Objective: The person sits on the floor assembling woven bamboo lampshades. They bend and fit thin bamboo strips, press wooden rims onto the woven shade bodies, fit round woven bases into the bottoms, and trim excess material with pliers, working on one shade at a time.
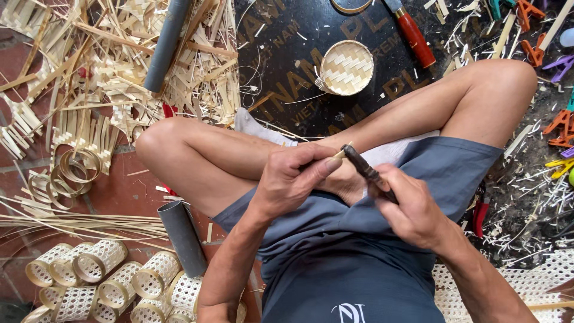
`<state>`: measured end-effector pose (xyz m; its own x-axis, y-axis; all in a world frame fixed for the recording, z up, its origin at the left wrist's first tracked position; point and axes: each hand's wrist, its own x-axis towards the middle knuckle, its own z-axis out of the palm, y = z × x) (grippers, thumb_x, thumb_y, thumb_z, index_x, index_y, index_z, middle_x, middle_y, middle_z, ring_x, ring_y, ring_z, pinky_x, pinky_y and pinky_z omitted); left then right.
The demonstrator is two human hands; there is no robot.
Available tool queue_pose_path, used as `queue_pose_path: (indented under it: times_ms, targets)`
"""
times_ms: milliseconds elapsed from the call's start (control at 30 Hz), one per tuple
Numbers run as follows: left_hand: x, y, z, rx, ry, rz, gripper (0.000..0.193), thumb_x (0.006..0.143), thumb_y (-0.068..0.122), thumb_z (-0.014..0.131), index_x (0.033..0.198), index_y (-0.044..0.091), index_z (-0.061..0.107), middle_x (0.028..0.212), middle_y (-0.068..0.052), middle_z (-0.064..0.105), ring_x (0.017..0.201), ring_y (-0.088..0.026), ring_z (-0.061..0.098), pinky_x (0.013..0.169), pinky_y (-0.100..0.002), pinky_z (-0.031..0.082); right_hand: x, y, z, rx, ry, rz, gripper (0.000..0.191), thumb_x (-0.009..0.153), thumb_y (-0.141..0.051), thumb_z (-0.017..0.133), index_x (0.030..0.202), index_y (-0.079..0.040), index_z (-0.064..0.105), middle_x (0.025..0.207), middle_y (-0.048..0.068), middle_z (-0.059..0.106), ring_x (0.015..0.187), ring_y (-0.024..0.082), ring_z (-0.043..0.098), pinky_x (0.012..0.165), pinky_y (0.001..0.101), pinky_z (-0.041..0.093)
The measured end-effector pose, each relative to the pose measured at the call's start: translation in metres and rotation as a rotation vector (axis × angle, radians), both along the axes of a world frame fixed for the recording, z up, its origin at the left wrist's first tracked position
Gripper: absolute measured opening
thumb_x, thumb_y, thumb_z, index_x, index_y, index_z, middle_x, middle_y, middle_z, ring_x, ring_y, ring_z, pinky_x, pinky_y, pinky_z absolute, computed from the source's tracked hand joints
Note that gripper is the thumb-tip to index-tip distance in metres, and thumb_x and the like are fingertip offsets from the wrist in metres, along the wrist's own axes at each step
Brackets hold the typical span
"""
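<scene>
From the head view, a thin bamboo sliver [339, 154] is pinched in the closed left hand [293, 179], only its pale tip showing past the fingers. A dark knife [366, 171] is gripped in the closed right hand [412, 212], its blade laid against that tip, just above the lap. The trimming looks barely begun, since so little of the sliver is exposed and no fresh shaving can be made out on it.

Finished work is seen well left of the knife: a cluster of woven cylinders [101, 281] lies by a grey tube [182, 236]. Above the knife, beyond the knees, a small round woven basket [347, 67] rests on the dark board [281, 54], apparently done. Much raw stock is left: bamboo strips [119, 66] are heaped up and to the left of the knife, with coiled bands [75, 170] below them.
</scene>
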<state>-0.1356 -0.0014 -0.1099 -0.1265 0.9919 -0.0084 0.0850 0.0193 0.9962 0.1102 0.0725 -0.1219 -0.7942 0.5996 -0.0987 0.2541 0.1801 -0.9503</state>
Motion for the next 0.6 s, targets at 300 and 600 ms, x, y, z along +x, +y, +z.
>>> queue_pose_path:
  times_ms: [300, 600]
  targets:
    - [0.004, -0.013, -0.01, -0.038, 0.063, 0.009, 0.014, 0.101, 0.012, 0.072, 0.109, 0.0, 0.074, 0.088, -0.008, 0.071, 0.081, -0.01, 0.067, 0.072, -0.027, 0.055, 0.003, -0.001, 0.003, -0.529, -0.004, 0.029, 0.014, 0.08, 0.005, 0.05, 0.091, 0.0, 0.055, 0.078, 0.01, 0.062, 0.063, 0.02, 0.053, 0.059, 0.0331, 0.049]
    - [-0.01, -0.015, -0.008, -0.034, -0.176, 0.054, 0.023, 0.109, 0.008, 0.061, 0.13, -0.001, 0.066, 0.094, -0.004, 0.066, 0.079, -0.008, 0.06, 0.071, -0.023, 0.053, 0.092, 0.001, -0.044, 0.569, -0.275, -0.177, 0.032, 0.081, 0.001, 0.049, 0.113, 0.005, 0.054, 0.114, 0.025, 0.064, 0.087, 0.031, 0.063, 0.081, 0.0419, 0.053]
